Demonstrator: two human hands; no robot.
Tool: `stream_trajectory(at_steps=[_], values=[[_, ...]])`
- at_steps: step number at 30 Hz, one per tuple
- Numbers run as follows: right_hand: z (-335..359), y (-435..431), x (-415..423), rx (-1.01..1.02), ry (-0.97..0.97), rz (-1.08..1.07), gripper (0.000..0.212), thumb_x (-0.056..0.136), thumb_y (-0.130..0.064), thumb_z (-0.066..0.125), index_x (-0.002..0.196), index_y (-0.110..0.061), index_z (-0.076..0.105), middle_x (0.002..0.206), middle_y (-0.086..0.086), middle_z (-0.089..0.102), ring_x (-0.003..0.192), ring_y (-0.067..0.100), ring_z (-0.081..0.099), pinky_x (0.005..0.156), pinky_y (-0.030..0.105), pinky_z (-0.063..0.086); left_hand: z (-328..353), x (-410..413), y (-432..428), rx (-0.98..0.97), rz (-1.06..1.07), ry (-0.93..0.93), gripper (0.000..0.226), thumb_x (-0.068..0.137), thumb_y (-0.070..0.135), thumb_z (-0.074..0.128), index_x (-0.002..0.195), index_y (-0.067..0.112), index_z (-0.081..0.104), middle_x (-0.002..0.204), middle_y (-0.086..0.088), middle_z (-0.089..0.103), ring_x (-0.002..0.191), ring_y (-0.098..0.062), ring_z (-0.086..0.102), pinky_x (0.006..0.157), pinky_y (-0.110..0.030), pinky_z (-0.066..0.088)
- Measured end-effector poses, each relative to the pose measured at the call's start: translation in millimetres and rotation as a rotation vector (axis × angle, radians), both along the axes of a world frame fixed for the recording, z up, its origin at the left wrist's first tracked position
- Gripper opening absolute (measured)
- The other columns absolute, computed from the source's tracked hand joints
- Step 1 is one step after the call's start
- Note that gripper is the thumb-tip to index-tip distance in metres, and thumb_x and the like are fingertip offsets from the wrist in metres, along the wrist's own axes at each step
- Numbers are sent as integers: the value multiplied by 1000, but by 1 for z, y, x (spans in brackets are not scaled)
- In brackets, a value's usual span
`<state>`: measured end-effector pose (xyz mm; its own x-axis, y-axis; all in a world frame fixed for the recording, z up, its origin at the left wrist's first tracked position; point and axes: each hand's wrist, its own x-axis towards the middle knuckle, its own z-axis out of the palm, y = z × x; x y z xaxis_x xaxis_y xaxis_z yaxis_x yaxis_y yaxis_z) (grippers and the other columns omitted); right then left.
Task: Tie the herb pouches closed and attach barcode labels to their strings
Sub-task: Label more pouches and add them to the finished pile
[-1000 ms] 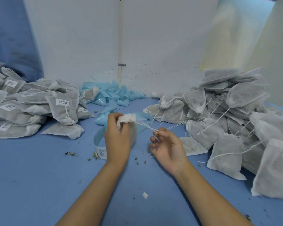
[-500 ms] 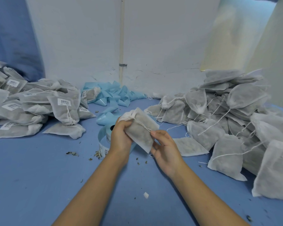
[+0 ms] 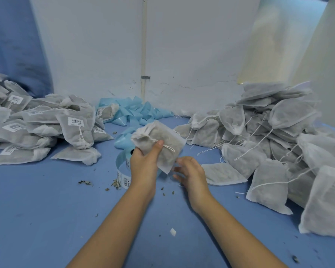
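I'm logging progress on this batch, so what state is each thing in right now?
held pouch: tied shut, no label visible, gripped by left hand
right hand: open, empty, blurred
left pile: pouches labelled
right pile: pouches unlabelled, strings loose
label roll: partly unrolled
blue backing strip: crumpled heap

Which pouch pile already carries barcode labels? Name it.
The left pile: its pouches show white barcode labels. The right pile shows none, only loose strings, and the pouch in the left hand shows none either.
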<state>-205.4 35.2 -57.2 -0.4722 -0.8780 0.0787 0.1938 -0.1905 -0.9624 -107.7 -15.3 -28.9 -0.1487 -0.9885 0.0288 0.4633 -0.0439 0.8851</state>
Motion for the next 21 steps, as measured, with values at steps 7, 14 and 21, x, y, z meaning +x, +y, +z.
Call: stream_trajectory(at_steps=[7, 14, 21], values=[[-13, 1, 9, 126, 960, 136, 76, 77, -26, 74, 140, -39, 34, 149, -8, 7, 133, 8, 13, 109, 26, 23, 4, 7, -6, 14, -10, 89, 20, 82, 6, 69, 101, 10, 64, 100, -10, 72, 93, -25, 69, 92, -48, 52], [-13, 0, 9, 81, 1073, 54, 34, 87, -30, 66, 121, -27, 62, 130, -5, 35, 132, 20, 21, 108, 27, 22, 9, 8, -3, -3, -42, 72, 16, 84, -1, 61, 94, 10, 65, 92, -11, 71, 83, -26, 68, 76, -38, 55], [-7, 5, -4, 44, 1407, -408, 5, 81, -11, 62, 86, -10, 61, 136, 6, 47, 124, 28, 37, 94, 33, 27, 4, 20, -12, -97, -21, -325, 15, 67, -5, 56, 64, 8, 49, 54, -1, 53, 51, -15, 53, 51, -21, 40]])
